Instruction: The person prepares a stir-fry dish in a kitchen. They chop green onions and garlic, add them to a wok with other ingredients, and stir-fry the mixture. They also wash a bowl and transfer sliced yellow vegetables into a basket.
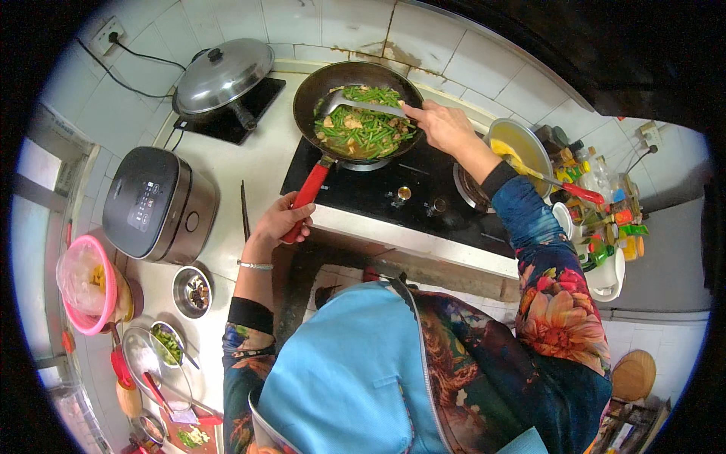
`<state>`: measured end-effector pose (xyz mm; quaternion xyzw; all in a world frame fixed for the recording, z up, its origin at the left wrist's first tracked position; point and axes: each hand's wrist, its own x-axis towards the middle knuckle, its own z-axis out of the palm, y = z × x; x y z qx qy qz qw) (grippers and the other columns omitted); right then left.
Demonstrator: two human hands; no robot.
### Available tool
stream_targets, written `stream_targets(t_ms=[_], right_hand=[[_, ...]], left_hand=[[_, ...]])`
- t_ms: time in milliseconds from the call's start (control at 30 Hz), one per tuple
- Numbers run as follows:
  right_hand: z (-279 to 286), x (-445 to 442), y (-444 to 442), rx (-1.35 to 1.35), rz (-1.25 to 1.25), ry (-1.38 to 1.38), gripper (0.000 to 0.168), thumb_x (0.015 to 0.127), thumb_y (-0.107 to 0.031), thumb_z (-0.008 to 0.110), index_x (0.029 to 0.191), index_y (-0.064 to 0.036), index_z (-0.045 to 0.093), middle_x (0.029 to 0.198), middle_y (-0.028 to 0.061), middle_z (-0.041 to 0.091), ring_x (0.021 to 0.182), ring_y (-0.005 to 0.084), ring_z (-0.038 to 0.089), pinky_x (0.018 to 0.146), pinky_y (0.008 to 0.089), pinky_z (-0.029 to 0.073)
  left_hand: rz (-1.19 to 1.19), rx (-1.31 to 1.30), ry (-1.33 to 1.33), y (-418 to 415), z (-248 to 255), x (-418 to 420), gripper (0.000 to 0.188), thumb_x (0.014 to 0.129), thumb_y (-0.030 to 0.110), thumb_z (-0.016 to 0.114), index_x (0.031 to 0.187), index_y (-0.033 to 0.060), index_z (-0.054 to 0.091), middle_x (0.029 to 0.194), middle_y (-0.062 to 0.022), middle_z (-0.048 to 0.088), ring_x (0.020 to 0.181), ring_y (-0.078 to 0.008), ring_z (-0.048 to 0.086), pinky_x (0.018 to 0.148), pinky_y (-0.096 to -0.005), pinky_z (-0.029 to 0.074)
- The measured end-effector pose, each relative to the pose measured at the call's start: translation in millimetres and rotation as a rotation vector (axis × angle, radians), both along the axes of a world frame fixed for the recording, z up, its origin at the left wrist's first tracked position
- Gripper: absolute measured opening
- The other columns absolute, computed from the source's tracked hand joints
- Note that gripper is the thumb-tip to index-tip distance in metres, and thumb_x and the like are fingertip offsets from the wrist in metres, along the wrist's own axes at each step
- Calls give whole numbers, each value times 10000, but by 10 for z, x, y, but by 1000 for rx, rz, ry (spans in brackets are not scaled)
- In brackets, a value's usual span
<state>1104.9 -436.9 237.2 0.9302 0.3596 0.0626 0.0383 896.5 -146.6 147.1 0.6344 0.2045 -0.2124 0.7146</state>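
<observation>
My left hand (283,219) is closed around the red handle (309,190) of a dark wok (309,85), which is raised and tilted over the black gas hob (363,193). In the wok lie chopped green stalks with pale pieces (363,127), perhaps egg or meat, in some liquid. My right hand (445,126) grips a metal spatula (371,108) near the wok's right rim. The spatula's blade reaches across the food toward the left wall. Its handle is mostly hidden in my right hand.
A metal pot (530,139) with a red-handled utensil stands right of the hob, beside several bottles (610,218). Left are a lidded pan (227,76), a rice cooker (159,204), chopsticks (245,210), a small metal bowl (177,295), a glass lid (142,369) and a pink basket (110,284).
</observation>
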Motion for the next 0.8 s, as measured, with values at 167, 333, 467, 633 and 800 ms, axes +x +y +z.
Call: stream_targets(t_ms=[167, 333, 467, 633, 800], right_hand=[[35, -33, -310, 133, -7, 84, 436, 847, -128, 618, 1274, -203, 581, 977, 167, 613, 919, 367, 606, 804, 450, 489], [199, -635, -232, 804, -135, 707, 434, 955, -133, 541, 1382, -94, 469, 792, 25, 575, 580, 69, 504, 511, 220, 450], [106, -1455, 391, 1023, 100, 1504, 229, 995, -213, 474, 1127, -31, 515, 599, -16, 489, 396, 59, 416, 358, 193, 348], [-408, -2257, 1198, 792, 29, 2041, 188, 1017, -229, 417, 1006, -44, 452, 657, 3, 437, 453, 82, 419, 379, 234, 360], [-895, -2692, 1459, 832, -163, 1930, 207, 1019, -259, 420, 996, -54, 431, 678, 8, 432, 485, 84, 434, 403, 260, 411]], left_hand=[[75, 18, -53, 38, -153, -85, 527, 899, 321, 659, 1299, 53, 446, 869, -60, 607, 648, -141, 606, 506, -254, 504], [507, -86, -261, 162, -244, -251, 522, 908, 320, 632, 1298, 10, 476, 1047, -94, 593, 902, -163, 595, 727, -267, 517], [711, -110, -228, 370, -511, -872, 357, 946, 261, 573, 1224, 40, 532, 967, -70, 608, 839, -170, 621, 726, -297, 536], [778, -199, 58, 319, -697, -1859, 244, 962, 181, 535, 1170, 63, 581, 878, -50, 627, 771, -167, 634, 697, -314, 554], [977, -196, 121, 331, -849, -2947, 224, 946, 202, 562, 1096, 45, 616, 886, -72, 619, 757, -153, 614, 684, -299, 542]])
